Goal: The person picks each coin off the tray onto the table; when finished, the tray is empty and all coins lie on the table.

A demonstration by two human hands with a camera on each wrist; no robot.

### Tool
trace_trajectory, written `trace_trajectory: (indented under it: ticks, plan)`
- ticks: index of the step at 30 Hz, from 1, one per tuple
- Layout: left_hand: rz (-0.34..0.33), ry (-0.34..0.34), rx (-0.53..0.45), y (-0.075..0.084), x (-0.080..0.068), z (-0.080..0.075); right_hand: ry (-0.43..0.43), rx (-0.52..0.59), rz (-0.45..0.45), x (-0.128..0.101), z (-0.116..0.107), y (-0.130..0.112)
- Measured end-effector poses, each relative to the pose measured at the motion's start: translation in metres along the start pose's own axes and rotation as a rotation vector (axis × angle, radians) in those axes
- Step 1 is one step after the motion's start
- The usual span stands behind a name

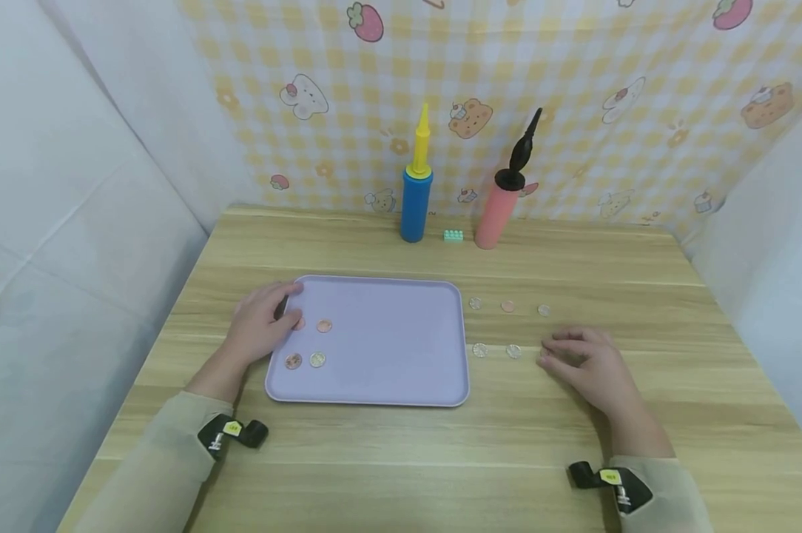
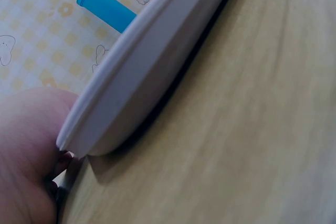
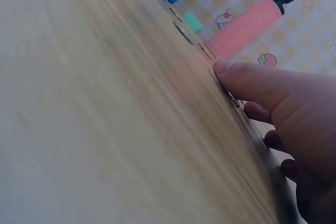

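My left hand (image 1: 257, 326) lies over the left rim of a lavender tray (image 1: 388, 340), thumb and a finger spread inside it. The thumb tip partly covers a copper-coloured coin (image 1: 300, 324). Near it in the tray lie two more copper-coloured coins (image 1: 324, 326) and a paler coin (image 1: 317, 359). Right of the tray, my right hand (image 1: 594, 366) reaches low over the table, its thumb and fingertips apart around a coin (image 1: 544, 353). The right wrist view shows that coin (image 3: 233, 99) flat on the wood, just below the thumb.
Several coins (image 1: 513, 352) lie in two rows between the tray and my right hand. At the table's back stand a blue pump (image 1: 415, 207) with a yellow nozzle and a pink pump (image 1: 497, 215) with a black nozzle. A small mint toy brick (image 1: 453, 235) sits between them.
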State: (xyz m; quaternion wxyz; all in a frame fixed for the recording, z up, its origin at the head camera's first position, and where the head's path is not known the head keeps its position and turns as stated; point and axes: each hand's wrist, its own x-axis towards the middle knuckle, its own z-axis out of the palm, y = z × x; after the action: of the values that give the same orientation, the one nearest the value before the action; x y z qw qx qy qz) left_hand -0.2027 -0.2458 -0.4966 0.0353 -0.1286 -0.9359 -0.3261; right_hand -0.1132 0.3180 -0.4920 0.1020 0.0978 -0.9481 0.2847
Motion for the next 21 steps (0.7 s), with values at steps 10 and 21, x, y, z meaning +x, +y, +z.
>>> trace_trajectory:
  ticks: [10, 21]
  plan:
    - [-0.001, -0.008, -0.002, 0.001, 0.000, -0.003, 0.081, -0.028, -0.075, 0.006, 0.012, 0.001]
    - [0.003, -0.012, 0.002, 0.001, 0.001, -0.002, 0.245, 0.039, -0.159, 0.020, 0.042, -0.029]
